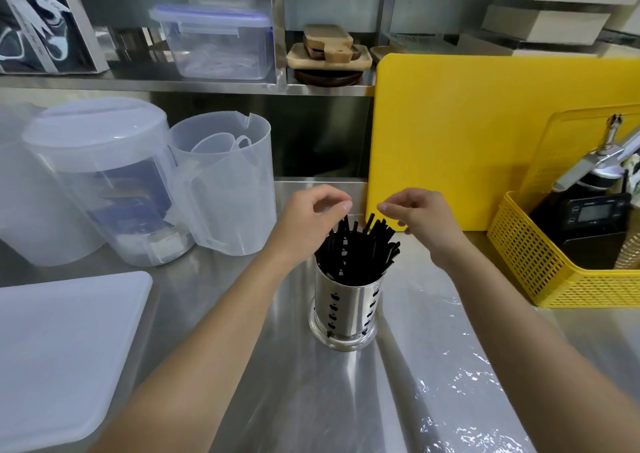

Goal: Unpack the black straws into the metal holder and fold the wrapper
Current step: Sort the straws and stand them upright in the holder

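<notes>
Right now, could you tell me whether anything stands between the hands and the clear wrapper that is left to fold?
Nothing visible does. The wrapper lies on the counter right of the metal holder, with nothing on it. The left hand and right hand hover over the black straws, apart from it.

Both forearms are being extended forward, converging toward the centre. The left hand (pixel 311 217) and right hand (pixel 420 215) are being held raised, palms down, just apart, with fingers (pixel 329 196) being held loosely curled and thumbs being pointed inward.
</notes>
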Available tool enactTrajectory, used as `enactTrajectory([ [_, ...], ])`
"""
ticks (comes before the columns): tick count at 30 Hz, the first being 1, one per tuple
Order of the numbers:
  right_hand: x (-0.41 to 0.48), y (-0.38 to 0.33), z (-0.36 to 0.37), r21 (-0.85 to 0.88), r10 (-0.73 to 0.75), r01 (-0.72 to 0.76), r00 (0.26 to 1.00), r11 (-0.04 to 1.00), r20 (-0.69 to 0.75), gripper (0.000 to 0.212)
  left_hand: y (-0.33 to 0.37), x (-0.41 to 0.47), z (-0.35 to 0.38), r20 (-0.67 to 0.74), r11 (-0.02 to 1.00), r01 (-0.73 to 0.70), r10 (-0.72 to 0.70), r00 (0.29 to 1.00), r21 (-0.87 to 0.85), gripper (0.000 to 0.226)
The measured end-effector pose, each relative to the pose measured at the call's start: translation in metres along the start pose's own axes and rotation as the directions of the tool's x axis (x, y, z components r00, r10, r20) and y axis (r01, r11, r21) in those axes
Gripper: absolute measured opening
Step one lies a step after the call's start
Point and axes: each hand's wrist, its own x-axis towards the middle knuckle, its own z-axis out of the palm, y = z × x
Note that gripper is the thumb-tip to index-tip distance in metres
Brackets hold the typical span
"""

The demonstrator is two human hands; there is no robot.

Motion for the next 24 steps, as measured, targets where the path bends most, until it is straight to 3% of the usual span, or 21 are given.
enactTrajectory([
  [6, 0.019, -0.009, 0.017, -0.353, 0.053, 0.02, 0.979, 0.936, 0.196, 0.02, -0.012, -0.001, -0.008, -0.027, 0.997, 0.049, -0.051, 0.998, -0.066, 0.012],
  [11, 0.019, -0.01, 0.017, -0.425, 0.015, 0.037, 0.993, 0.905, 0.119, 0.03, -0.018, -0.003, -0.014, -0.072, 0.994, 0.067, -0.074, 0.995, -0.086, 0.017],
  [14, 0.019, -0.025, 0.002, -0.34, -0.123, 0.104, 0.992, 0.935, -0.033, 0.036, -0.019, -0.001, -0.016, -0.118, 0.993, 0.065, -0.077, 0.99, -0.1, 0.02],
  [18, 0.016, -0.053, -0.027, -0.117, -0.273, 0.248, 0.913, 0.962, -0.303, 0.032, -0.015, 0.005, -0.015, -0.212, 0.977, 0.078, -0.121, 0.97, -0.197, 0.015],
  [21, 0.007, -0.065, -0.038, 0.189, -0.244, 0.358, 0.86, 0.915, -0.449, 0.028, -0.005, 0.009, -0.012, -0.189, 0.953, 0.122, -0.179, 0.966, -0.279, 0.016],
  [24, -0.003, -0.062, -0.031, 0.491, -0.117, 0.344, 0.893, 0.801, -0.435, 0.022, 0.008, 0.011, -0.01, -0.02, 0.897, 0.231, -0.257, 0.966, -0.377, 0.026],
])
